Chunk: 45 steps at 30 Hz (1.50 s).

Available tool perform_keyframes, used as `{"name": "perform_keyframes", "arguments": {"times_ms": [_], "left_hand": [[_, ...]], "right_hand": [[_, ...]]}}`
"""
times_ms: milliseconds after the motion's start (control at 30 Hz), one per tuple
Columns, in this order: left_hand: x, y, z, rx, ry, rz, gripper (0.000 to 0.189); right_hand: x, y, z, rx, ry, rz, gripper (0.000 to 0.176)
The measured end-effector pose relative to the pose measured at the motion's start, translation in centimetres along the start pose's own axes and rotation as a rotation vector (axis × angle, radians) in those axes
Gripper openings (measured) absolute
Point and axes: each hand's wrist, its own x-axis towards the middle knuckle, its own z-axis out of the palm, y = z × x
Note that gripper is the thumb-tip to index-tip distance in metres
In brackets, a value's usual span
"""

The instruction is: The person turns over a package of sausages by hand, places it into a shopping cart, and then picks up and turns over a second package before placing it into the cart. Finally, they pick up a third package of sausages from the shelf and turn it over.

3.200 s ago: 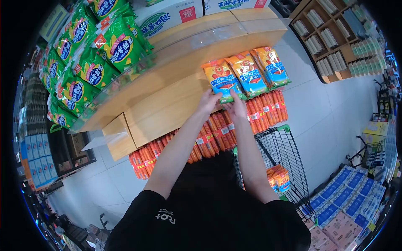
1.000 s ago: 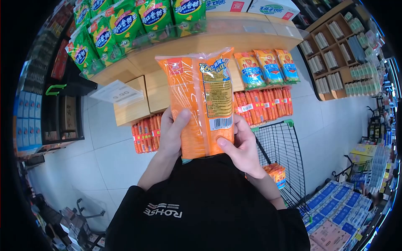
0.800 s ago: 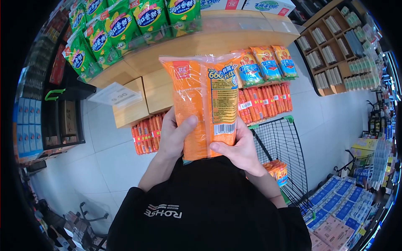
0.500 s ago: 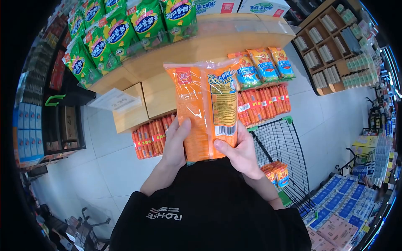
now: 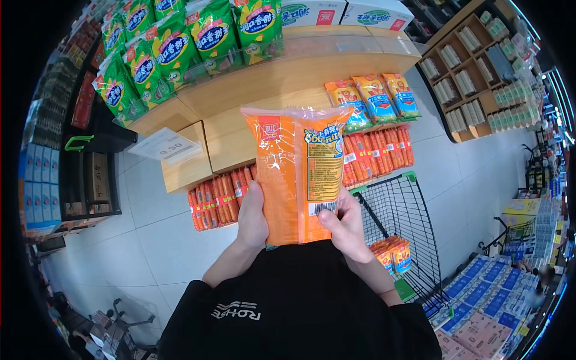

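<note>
An orange snack bag (image 5: 282,192) is held upright in front of my chest, its printed back with a yellow text panel and barcode facing me. My left hand (image 5: 253,219) is closed around its lower left side. On the opposite side my right hand (image 5: 348,231) grips the lower right edge, with the thumb lying over the barcode. The fingers behind the bag are hidden. Beyond it, similar orange and blue bags (image 5: 379,99) stand on the wooden display shelf (image 5: 234,135).
Green bags (image 5: 210,30) line the upper shelf at left, near a price sign (image 5: 165,149). Red-wrapped sausages (image 5: 378,153) fill the lower ledge. A shopping cart (image 5: 408,210) holding orange and blue bags (image 5: 393,255) stands at my right. Stacked blue cartons (image 5: 486,282) lie farther right.
The bag and both hands have come slightly down toward my body. My right thumb has shifted onto the barcode, and the bag's upper printing shows more clearly.
</note>
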Motion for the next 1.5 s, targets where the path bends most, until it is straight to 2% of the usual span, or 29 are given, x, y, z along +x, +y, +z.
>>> {"name": "perform_keyframes", "arguments": {"times_ms": [167,400,667,967,1067,1167,1367,1500], "left_hand": [[-0.3,-0.6,-0.1,-0.036,-0.061,0.024,0.052],[-0.4,-1.3,0.2,0.054,-0.013,0.044,0.053],[-0.8,-1.8,0.1,0.137,-0.077,0.110,0.053],[-1.4,-1.8,-0.4,0.111,-0.073,0.053,0.055],[-1.6,-1.9,-0.7,0.068,-0.097,0.038,0.054],[-1.6,-2.2,-1.0,-0.119,-0.104,-0.068,0.054],[-1.9,-2.8,-2.3,-0.351,-0.265,-0.194,0.065],[-2.3,-3.1,-3.1,-0.342,-0.283,-0.209,0.071]], "right_hand": [[-0.3,0.0,0.4,-0.005,0.033,-0.023,0.035],[-1.0,-0.2,0.9,-0.046,0.116,-0.043,0.032],[-1.6,0.2,1.2,-0.085,0.138,-0.018,0.043],[-2.2,0.9,1.4,-0.055,0.148,-0.002,0.039],[-2.5,0.9,1.9,-0.025,0.172,0.006,0.039],[-2.9,1.2,2.0,-0.019,0.183,0.011,0.039],[-3.7,1.5,2.5,-0.029,0.179,0.021,0.037],[-4.0,2.0,2.7,-0.073,0.164,0.020,0.036]]}}
